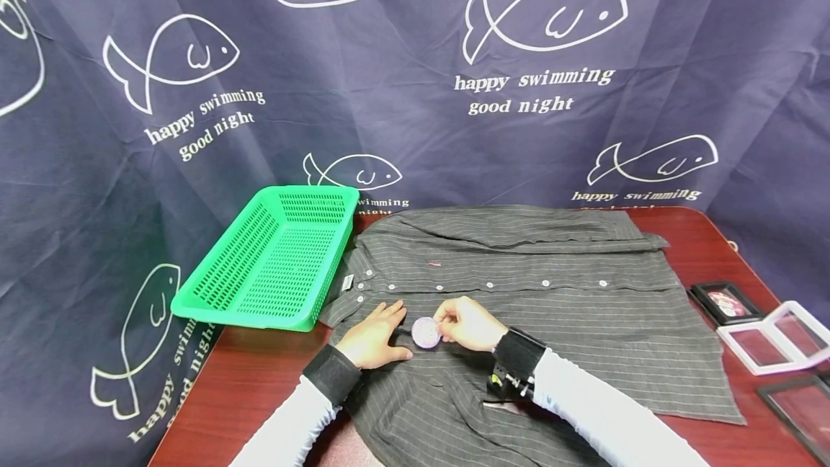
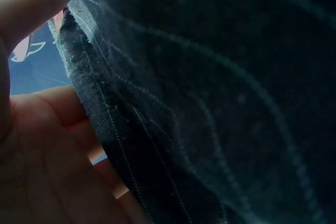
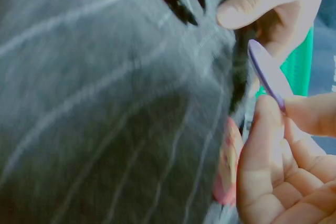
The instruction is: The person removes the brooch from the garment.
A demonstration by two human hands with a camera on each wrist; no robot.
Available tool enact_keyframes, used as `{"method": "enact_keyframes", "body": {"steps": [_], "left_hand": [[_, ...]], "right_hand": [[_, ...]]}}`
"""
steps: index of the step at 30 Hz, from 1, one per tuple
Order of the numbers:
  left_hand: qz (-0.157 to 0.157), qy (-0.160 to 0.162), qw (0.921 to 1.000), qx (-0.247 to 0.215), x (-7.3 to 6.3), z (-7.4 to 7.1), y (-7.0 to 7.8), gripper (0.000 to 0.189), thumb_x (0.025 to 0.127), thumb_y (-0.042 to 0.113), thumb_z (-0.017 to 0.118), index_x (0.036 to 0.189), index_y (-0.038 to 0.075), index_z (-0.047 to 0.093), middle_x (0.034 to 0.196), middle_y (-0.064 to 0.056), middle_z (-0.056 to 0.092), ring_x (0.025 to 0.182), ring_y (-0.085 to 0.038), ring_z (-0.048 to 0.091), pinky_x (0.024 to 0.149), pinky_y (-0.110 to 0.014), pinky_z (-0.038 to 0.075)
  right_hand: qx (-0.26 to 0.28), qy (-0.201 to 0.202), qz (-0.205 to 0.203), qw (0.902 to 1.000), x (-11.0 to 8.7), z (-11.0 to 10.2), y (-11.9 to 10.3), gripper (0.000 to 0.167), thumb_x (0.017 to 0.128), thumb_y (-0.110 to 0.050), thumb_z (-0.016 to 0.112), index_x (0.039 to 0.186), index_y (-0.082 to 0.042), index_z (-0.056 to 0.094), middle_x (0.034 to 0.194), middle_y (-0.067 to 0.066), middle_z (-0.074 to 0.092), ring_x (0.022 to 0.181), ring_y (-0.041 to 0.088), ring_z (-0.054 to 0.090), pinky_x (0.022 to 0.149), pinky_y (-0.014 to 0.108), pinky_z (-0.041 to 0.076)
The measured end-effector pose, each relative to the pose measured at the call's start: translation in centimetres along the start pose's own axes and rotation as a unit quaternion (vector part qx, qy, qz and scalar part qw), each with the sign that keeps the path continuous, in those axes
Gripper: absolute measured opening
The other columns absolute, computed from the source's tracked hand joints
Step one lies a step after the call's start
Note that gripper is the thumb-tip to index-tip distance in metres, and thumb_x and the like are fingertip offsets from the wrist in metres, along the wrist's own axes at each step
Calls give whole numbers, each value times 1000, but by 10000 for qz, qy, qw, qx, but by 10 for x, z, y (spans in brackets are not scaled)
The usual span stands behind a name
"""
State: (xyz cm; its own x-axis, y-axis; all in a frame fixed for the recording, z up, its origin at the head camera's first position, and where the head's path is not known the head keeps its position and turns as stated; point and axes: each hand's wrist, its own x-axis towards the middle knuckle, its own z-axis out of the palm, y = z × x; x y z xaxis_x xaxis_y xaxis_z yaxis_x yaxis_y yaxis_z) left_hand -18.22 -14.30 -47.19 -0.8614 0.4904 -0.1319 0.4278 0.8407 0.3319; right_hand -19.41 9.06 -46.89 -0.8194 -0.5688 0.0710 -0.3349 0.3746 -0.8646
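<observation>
A dark grey pinstriped shirt (image 1: 551, 323) lies spread on the table, its row of white buttons running crosswise. My right hand (image 1: 468, 323) pinches a thin round purple disc (image 1: 425, 332) by its edge, between thumb and fingers, over the shirt. Seen from the right wrist, the disc (image 3: 269, 72) is nearly edge-on. My left hand (image 1: 372, 338) rests on the shirt near the collar, fingers spread, its thumb pointing toward the disc. The left wrist view has striped cloth (image 2: 173, 103) hiding part of that hand's fingers.
A green plastic basket (image 1: 327, 265) stands at the back left, beside the collar. White hinged frames (image 1: 755, 348), a black frame with a picture (image 1: 725, 303) and another dark frame (image 1: 787, 398) lie at the right edge. A printed curtain (image 1: 415, 56) hangs behind the red-brown table (image 1: 249, 388).
</observation>
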Motion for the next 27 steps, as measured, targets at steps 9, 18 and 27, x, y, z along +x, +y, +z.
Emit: {"method": "enact_keyframes", "body": {"steps": [9, 18, 27], "left_hand": [[-18, -43, 10000, -84, -2, -3, 2, 79, 82, 38, 75, 143, -2, 45, 154, -14, 40, 142, -44, 34, 111, -53, 37], [7, -42, 10000, -88, -1, -4, 2, 78, 82, 37, 76, 142, -2, 47, 153, -15, 41, 142, -45, 34, 112, -53, 37], [28, -32, 9999, -94, 0, -2, 2, 78, 81, 37, 76, 142, -3, 47, 153, -15, 41, 142, -45, 34, 112, -53, 37]], "right_hand": [[80, 770, -127, 9969, -16, -30, 3, 9, 87, -1, 62, 92, 6, 65, 75, 15, 68, 63, -1, 56, 58, 16, 48], [71, 1366, -47, 9906, -29, -48, 9, 8, 88, -2, 64, 93, 3, 65, 79, 16, 69, 67, 2, 60, 59, 17, 48], [78, 1938, -149, 9809, -35, -65, 7, 8, 88, -1, 65, 95, 2, 66, 81, 13, 69, 67, 0, 61, 62, 17, 50]]}}
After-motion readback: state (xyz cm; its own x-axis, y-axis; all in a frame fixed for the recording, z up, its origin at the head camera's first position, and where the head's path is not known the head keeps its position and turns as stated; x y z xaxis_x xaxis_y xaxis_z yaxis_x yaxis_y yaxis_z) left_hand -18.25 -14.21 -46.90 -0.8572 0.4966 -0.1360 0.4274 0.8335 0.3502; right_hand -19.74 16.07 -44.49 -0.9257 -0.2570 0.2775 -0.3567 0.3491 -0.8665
